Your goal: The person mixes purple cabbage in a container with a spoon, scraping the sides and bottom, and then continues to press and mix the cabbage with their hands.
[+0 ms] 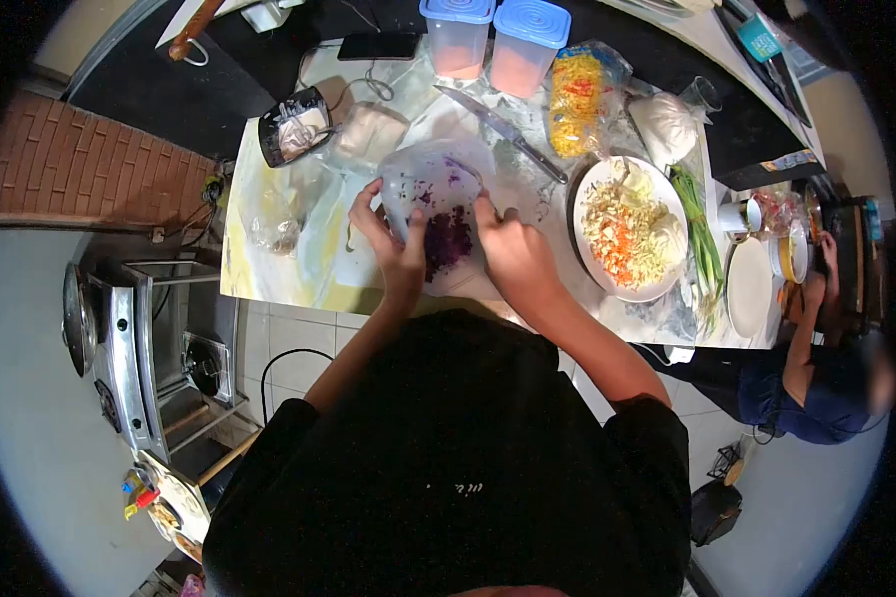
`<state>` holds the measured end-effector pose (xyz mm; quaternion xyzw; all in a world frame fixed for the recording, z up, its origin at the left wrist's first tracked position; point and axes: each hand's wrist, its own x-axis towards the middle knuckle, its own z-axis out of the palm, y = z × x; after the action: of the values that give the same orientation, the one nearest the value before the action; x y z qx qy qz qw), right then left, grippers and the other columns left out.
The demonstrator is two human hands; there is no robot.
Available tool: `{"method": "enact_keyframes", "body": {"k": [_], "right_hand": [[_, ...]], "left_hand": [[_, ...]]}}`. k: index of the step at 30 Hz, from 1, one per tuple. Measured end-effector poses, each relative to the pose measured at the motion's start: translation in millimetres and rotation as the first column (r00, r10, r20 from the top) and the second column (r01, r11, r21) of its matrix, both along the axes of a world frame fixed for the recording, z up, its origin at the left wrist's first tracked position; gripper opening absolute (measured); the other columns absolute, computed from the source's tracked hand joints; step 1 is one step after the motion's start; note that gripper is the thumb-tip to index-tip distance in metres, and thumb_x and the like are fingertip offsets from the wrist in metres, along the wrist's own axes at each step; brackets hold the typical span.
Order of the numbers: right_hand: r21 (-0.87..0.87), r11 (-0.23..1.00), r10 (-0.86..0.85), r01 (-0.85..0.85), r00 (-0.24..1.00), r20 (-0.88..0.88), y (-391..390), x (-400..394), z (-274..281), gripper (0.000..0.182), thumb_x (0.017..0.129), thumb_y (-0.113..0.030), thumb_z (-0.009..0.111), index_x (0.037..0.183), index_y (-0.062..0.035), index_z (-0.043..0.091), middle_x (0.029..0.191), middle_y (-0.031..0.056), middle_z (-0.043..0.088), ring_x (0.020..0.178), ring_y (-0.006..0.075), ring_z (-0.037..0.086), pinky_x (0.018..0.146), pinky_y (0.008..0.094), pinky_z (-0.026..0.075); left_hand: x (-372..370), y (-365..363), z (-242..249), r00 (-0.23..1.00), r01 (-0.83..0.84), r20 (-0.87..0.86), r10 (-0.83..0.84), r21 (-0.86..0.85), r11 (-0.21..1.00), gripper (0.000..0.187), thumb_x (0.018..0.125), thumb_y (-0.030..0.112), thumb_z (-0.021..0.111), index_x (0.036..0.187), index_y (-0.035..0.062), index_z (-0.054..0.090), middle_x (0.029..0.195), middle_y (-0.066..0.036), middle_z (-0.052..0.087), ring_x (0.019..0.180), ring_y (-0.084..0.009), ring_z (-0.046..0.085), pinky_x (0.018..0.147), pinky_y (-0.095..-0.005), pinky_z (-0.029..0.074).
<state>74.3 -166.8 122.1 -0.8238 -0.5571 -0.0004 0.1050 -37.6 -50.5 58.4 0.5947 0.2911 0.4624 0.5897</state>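
Note:
My left hand (pixel 396 244) grips the left side of a translucent cutting mat (pixel 438 159), its thumb on the upper surface and its fingers round the edge. On the other side, my right hand (pixel 513 254) is closed on the mat's right edge. Dark purple chopped pieces (pixel 448 242) lie heaped at the mat's near part, and smaller purple bits cling farther up. A knife (pixel 508 131) rests on the table beyond my right hand. To the right, a large white plate (pixel 629 229) holds chopped orange and pale pieces.
Blue-lidded containers (pixel 531 45), a yellow noodle packet (pixel 575 99) and a white bag (pixel 664 127) stand at the back. Green onions (pixel 700 244) lie right of the plate. A black tray (pixel 294 126) is at the back left. Another person (pixel 806 388) works at the far right.

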Motion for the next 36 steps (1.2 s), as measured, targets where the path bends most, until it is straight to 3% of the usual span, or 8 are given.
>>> {"method": "enact_keyframes", "body": {"k": [3,4,5,9,12,18,24,36], "right_hand": [[0.001,0.996,-0.086,0.087,0.984,0.155,18,-10,-7,0.048,0.078,-0.003,0.06,0.124,0.0052,0.054,0.074,0.0168,0.063,0.059,0.0242,0.068,0.049,0.0301,0.055],[-0.063,0.988,-0.138,0.141,0.989,0.047,21,-13,-10,0.05,0.079,-0.002,0.057,0.128,0.0053,0.05,0.078,0.02,0.063,0.064,0.0311,0.068,0.055,0.0366,0.056],[-0.135,0.974,-0.193,0.184,0.98,-0.056,23,-15,-12,0.052,0.081,0.0,0.054,0.132,0.0053,0.046,0.082,0.0231,0.063,0.069,0.0381,0.068,0.062,0.043,0.057],[-0.158,0.978,-0.153,0.134,0.982,-0.112,13,-17,-18,0.052,0.08,0.001,0.054,0.131,0.0065,0.047,0.083,0.0237,0.064,0.07,0.0383,0.068,0.063,0.0426,0.057],[-0.063,0.996,-0.061,0.061,0.998,-0.001,4,-20,-18,0.047,0.077,-0.002,0.061,0.123,0.0067,0.056,0.074,0.0194,0.066,0.063,0.0259,0.07,0.053,0.0316,0.057],[-0.259,0.966,-0.058,-0.015,0.961,-0.271,-10,-14,-19,0.043,0.078,-0.001,0.06,0.12,0.0073,0.056,0.077,0.0255,0.066,0.072,0.0388,0.069,0.066,0.0447,0.058],[0.073,0.997,0.012,0.017,0.926,-0.379,-1,1,-23,0.044,0.077,0.001,0.057,0.121,0.0028,0.056,0.075,0.0271,0.063,0.069,0.043,0.066,0.065,0.0491,0.055],[-0.159,0.978,0.065,-0.137,0.917,-0.394,-8,-5,-5,0.048,0.078,0.0,0.056,0.126,0.0009,0.052,0.074,0.0254,0.064,0.071,0.0409,0.067,0.065,0.0486,0.056]], "left_hand": [[3,-8,5,0.971,0.004,-0.228,0.07,0.307,0.952,0.063,0.083,-0.006,0.056,0.138,0.0006,0.027,0.132,-0.013,0.035,0.117,-0.0246,0.045,0.098,-0.0361,0.041],[2,-8,5,0.972,-0.002,-0.224,0.076,0.311,0.95,0.063,0.083,-0.006,0.056,0.138,0.0006,0.027,0.132,-0.013,0.035,0.117,-0.0246,0.045,0.098,-0.0361,0.041],[2,-7,2,0.976,-0.012,-0.205,0.067,0.254,0.967,0.063,0.083,-0.006,0.056,0.138,0.0002,0.027,0.132,-0.014,0.035,0.118,-0.025,0.045,0.098,-0.0366,0.041],[-1,-5,-9,0.992,-0.067,-0.103,0.078,0.114,0.991,0.064,0.081,-0.004,0.06,0.137,0.001,0.031,0.131,-0.014,0.034,0.118,-0.0263,0.043,0.099,-0.0373,0.04],[-3,-5,-8,0.995,-0.092,-0.02,0.093,0.03,0.995,0.062,0.081,-0.002,0.061,0.137,0.0022,0.033,0.129,-0.013,0.033,0.118,-0.0264,0.042,0.1,-0.0381,0.039],[-8,17,-13,0.994,-0.072,0.079,0.078,-0.079,0.994,0.055,0.091,0.003,0.056,0.139,0.004,0.031,0.134,-0.012,0.033,0.118,-0.0234,0.046,0.098,-0.0361,0.04],[-9,25,-25,0.988,0.039,0.154,-0.005,-0.215,0.976,0.05,0.096,0.012,0.055,0.14,0.0051,0.03,0.135,-0.01,0.037,0.119,-0.0227,0.05,0.098,-0.0364,0.04],[-4,28,-37,0.972,0.123,0.228,-0.052,-0.309,0.943,0.051,0.097,0.021,0.054,0.139,0.0044,0.031,0.135,-0.012,0.038,0.121,-0.0224,0.048,0.101,-0.039,0.037]]}}
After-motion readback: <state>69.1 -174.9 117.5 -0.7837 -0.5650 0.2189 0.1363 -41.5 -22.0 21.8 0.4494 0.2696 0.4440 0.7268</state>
